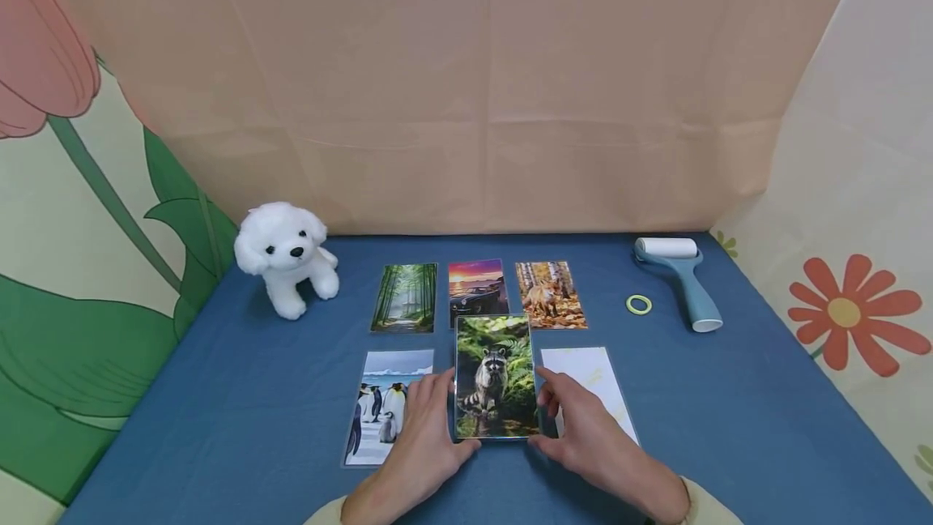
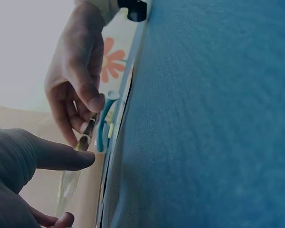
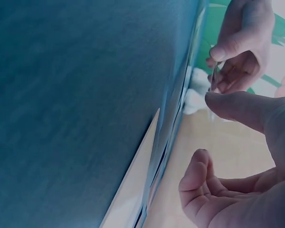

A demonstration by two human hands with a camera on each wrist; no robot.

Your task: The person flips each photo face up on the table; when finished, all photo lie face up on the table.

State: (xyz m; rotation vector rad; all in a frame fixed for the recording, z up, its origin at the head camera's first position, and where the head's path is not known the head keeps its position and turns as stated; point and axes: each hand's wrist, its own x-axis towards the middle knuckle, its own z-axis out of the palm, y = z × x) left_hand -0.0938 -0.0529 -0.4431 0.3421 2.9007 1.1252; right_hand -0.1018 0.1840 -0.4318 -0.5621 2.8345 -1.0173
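A glossy raccoon picture card [image 1: 494,375] is held between both hands, raised above the blue table. My left hand [image 1: 426,432] has its fingers along the card's left edge and its thumb by the bottom left corner. On the opposite side, my right hand [image 1: 583,432] holds the right edge, thumb near the bottom right corner. The left wrist view shows the card [image 2: 69,185] nearly edge-on between the hands. A penguin card [image 1: 379,403] lies partly under the left hand. A mostly white card [image 1: 601,379] lies partly hidden behind the right hand.
A back row holds a forest card [image 1: 405,298], a sunset car card [image 1: 477,288] partly covered by the raccoon card, and a fox card [image 1: 551,294]. A white plush dog [image 1: 287,258] sits at left. To the right are a yellow-green ring [image 1: 638,305] and a lint roller [image 1: 688,282].
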